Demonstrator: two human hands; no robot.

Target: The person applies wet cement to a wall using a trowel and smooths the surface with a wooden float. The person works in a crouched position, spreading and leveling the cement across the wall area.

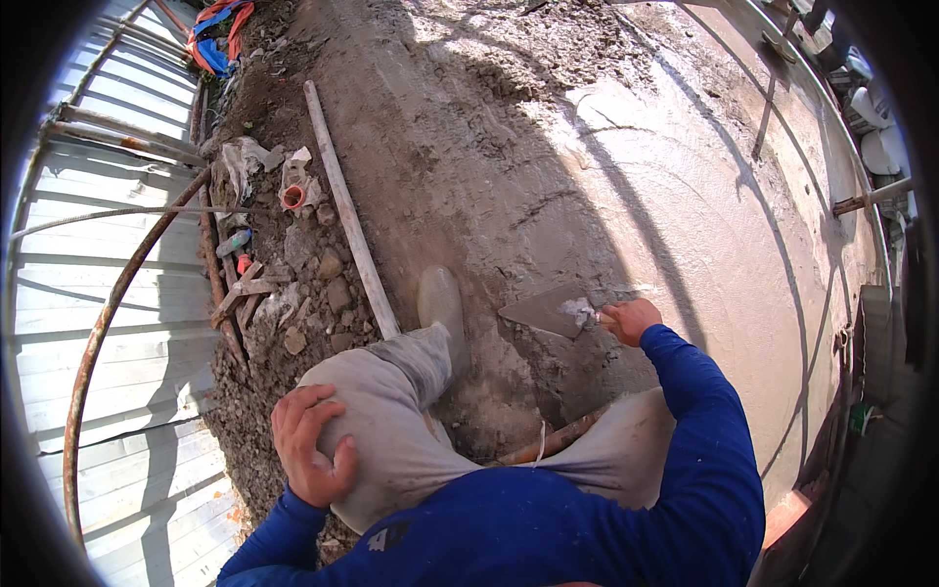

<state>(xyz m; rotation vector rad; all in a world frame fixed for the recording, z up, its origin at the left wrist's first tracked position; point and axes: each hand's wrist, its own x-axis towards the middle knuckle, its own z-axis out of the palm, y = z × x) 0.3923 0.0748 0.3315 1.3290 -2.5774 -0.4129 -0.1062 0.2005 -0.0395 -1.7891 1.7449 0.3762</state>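
My right hand (631,321) is closed round the handle of a pointed trowel (544,311). The blade lies flat or nearly so against the wet grey mortar surface (509,235), its tip toward the left. A pale clump sits where blade and handle meet. My left hand (311,440) rests on my left knee, its fingers spread over the light trousers and holding nothing. My left boot (440,298), coated in mud, stands on the wet surface left of the trowel.
A long wooden strip (347,205) lies left of my boot, beside rubble (333,293) and broken wood. Farther left stands a corrugated metal sheet wall (117,293) with a bent rusty bar (117,323). Rough mortar (548,59) lies ahead; a thin post (766,117) stands at the right.
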